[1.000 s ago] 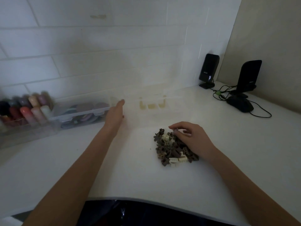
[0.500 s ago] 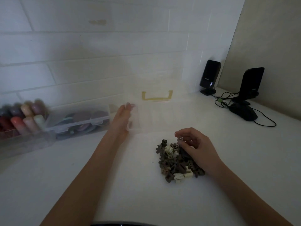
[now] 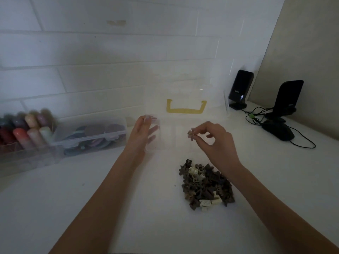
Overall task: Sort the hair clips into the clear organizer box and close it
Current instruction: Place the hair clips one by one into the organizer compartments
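A pile of small brown and cream hair clips (image 3: 206, 184) lies on the white counter. Behind it stands the clear organizer box (image 3: 172, 143), nearly see-through, its lid (image 3: 211, 92) raised against the wall with a yellow handle (image 3: 186, 110) showing. My left hand (image 3: 142, 134) holds the box's left end, fingers curled round its edge. My right hand (image 3: 212, 140) hovers over the box and pinches one small pale-brown clip (image 3: 190, 134) between thumb and fingertips.
At the left stand a clear case of round discs (image 3: 91, 134) and a tray of coloured cylinders (image 3: 25, 132). Two black speakers (image 3: 240, 88) (image 3: 288, 99), a dark mouse-like object (image 3: 278, 131) and cables lie at the right. A tiled wall is close behind.
My right hand has lifted off the pile with one clip and moved up over the box. The lid has swung up. My left hand stays at the box's left end.
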Demonstrator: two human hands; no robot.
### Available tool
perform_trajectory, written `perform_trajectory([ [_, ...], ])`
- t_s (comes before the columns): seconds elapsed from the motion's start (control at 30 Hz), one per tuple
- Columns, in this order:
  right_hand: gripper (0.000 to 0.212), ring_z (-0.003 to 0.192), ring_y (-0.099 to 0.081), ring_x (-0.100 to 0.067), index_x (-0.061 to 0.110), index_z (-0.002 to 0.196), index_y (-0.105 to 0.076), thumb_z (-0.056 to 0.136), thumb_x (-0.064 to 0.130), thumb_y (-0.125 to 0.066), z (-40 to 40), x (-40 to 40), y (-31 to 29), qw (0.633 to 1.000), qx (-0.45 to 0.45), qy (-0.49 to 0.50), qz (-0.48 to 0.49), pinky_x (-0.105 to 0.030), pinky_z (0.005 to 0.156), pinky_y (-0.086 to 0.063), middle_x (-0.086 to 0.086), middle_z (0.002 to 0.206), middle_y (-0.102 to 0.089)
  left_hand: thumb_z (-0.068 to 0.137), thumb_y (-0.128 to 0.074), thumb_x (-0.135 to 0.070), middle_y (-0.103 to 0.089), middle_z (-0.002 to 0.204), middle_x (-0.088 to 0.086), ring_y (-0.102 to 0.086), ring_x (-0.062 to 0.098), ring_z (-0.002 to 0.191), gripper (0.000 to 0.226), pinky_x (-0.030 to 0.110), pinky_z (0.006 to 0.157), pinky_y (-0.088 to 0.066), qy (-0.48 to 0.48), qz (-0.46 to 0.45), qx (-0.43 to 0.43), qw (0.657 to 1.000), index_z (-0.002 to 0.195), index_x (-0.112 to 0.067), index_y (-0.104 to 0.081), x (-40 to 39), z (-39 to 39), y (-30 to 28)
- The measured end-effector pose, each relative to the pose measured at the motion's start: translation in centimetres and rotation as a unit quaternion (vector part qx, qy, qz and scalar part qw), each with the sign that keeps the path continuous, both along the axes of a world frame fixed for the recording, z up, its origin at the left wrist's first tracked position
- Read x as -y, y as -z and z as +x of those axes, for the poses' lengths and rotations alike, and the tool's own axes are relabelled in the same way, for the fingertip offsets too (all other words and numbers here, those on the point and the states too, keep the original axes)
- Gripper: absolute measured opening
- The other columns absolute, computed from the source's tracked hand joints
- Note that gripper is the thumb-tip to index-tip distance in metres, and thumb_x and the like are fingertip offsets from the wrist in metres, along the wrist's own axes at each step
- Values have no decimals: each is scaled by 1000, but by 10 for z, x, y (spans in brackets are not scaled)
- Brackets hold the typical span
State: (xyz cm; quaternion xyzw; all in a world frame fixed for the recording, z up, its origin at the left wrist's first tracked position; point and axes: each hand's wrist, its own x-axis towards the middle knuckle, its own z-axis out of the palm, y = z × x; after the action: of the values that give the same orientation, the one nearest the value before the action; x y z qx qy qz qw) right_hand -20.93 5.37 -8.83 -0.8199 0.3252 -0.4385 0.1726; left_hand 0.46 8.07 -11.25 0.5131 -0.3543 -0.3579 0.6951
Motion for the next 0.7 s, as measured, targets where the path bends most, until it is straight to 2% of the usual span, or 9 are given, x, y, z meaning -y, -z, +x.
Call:
perform_trajectory([
  [0.1,13,104,-50,-10,22,88,-66,80,12,-70,1,15,10,996,-33,47,-70,-5,86,-29,11,107,-65,98,-38,-32,-60,109,-7,-60,16,101,19,37,96,-42,-6,-3,-5,1000,92,-27,-56,0,2,0],
  [0.23,17,105,-43,-6,20,97,-70,81,13,-70,-12,22,10,994,-36,57,-84,0,92,-21,5,114,-61,98,-39,-31,-60,111,-5,-60,19,102,20,38,96,-42,-12,-3,-20,1000,91,-28,-57,3,3,1],
  [0.3,14,98,-47,-6,22,92,-70,82,13,-69,-20,19,1,996,10,74,-57,-1,85,-28,8,106,-62,98,-40,-31,-60,112,-4,-60,21,103,20,40,98,-42,-8,-4,-32,999,91,-28,-58,5,4,2],
  [0.4,8,61,-50,-4,23,83,-71,81,16,-71,-35,14,-13,999,16,8,36,-9,59,-37,10,72,-64,98,-41,-32,-61,112,-3,-59,22,105,20,42,100,-40,-2,-6,-43,999,90,-27,-58,6,6,4],
  [0.47,6,46,-42,-5,26,81,-72,79,20,-73,-41,13,-19,989,-55,-82,110,-18,51,-36,7,53,-58,97,-41,-33,-61,112,-3,-59,22,104,19,42,100,-40,1,-10,-43,999,90,-27,-58,6,7,4],
  [0.53,8,43,-41,-4,34,83,-73,77,30,-74,-42,13,-17,967,-177,-122,138,-22,50,-36,11,49,-56,97,-42,-33,-59,113,-2,-59,21,103,18,41,99,-40,8,-15,-48,999,91,-27,-58,5,8,4],
  [0.6,17,44,-44,-3,40,91,-71,75,42,-73,-39,12,-15,944,-276,-117,136,-21,52,-36,14,49,-54,96,-43,-35,-57,116,-1,-59,19,100,16,39,96,-39,23,-14,-66,997,94,-26,-57,4,10,3],
  [0.7,35,49,-44,-1,42,112,-63,79,54,-63,-33,7,-12,915,-372,-89,133,-18,53,-31,13,56,-47,94,-44,-38,-56,120,-1,-59,15,95,21,32,86,-41,29,1,-107,994,104,-23,-54,4,11,3],
])
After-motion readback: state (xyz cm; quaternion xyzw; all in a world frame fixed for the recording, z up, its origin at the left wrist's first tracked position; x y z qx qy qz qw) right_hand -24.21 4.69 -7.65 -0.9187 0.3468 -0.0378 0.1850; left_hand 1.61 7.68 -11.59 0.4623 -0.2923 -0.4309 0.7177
